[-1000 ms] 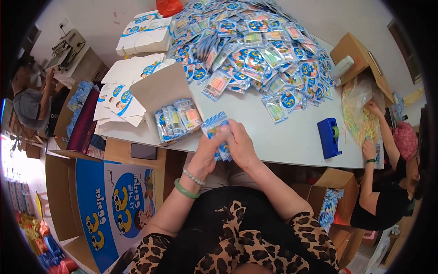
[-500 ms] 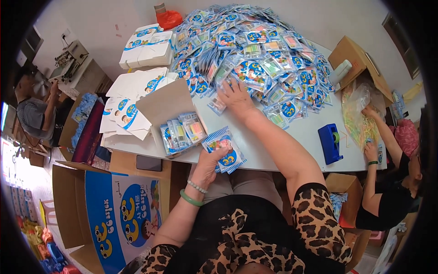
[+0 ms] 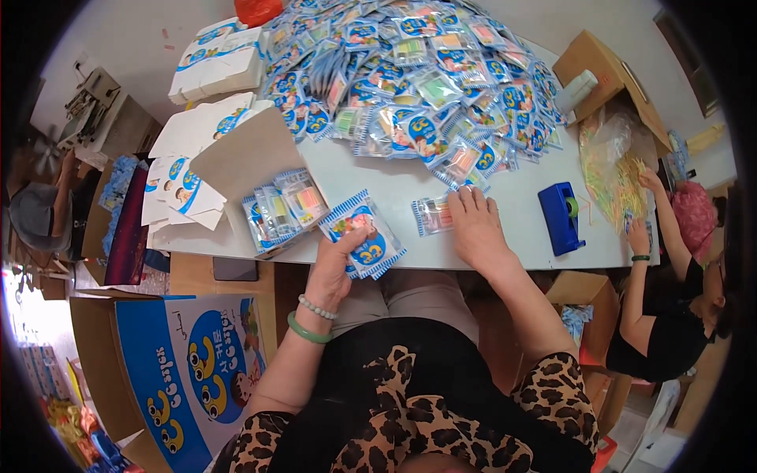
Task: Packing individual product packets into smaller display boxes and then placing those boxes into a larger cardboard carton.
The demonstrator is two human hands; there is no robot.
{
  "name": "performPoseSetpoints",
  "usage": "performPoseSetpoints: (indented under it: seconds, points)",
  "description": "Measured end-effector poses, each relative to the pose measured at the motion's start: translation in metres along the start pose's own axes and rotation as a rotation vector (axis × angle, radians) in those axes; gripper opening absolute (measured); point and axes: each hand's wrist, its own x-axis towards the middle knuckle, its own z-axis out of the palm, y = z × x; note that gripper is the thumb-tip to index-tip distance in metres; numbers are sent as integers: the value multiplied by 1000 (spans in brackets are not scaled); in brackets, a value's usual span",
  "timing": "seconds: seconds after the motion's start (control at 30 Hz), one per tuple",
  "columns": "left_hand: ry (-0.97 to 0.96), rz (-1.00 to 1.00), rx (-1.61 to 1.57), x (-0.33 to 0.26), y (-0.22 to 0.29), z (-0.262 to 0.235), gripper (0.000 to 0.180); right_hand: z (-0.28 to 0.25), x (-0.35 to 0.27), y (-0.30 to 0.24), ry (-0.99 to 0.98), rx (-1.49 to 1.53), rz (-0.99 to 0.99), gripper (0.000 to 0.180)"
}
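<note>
My left hand [image 3: 337, 258] grips one or more blue-and-white candy packets [image 3: 372, 246] by the edge, thumb on top, beside the table's near edge. To its left stands an open display box [image 3: 236, 169] with its flap raised; several packets [image 3: 300, 195] stand in a row inside. My right hand [image 3: 478, 229] lies on the tabletop with fingers stretched out, the fingertips over a single clear packet [image 3: 431, 215] with coloured pieces in it. Beyond it rises a large heap of the same packets [image 3: 438, 87].
Folded white cartons [image 3: 177, 197] are stacked left of the box. A blue tape dispenser [image 3: 558, 221] stands on the right. A large printed carton [image 3: 142, 370] is open below left. At the far right a co-worker's hands [image 3: 643, 225] handle yellow strips; another person [image 3: 43, 205] sits far left.
My right hand has moved from the heap back toward me and to the right, bringing a packet onto the bare tabletop. My left hand keeps its hold. The view has shifted.
</note>
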Motion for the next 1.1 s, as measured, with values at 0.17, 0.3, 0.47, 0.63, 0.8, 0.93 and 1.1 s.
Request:
performPoseSetpoints:
  seconds: [0.17, 0.3, 0.47, 0.63, 0.8, 0.93, 1.1]
  points:
    - [33, -25, -39, 2, -1, 2, 23, -6, 6, -5, 51, 350, -61, 37]
    - [6, -32, -63, 2, -5, -2, 26, 2, 7, -5, -115, 305, 88, 30]
    - [34, -1, -23, 1, -4, 2, 29, -24, 18, 1, -363, 519, 185, 23]
    - [39, -19, -10, 2, -2, 4, 31, -12, 38, 3, -287, 771, 28, 18]
    - [14, 11, 0, 5, -6, 1, 32, 5, 43, -19, -22, 381, -95, 21]
    - [1, 3, -1, 2, -3, 5, 33, -10, 25, -19, -193, 452, -71, 27]
    - [-40, 1, 14, 2, -2, -4, 37, -18, 9, 42, -287, 965, 489, 37]
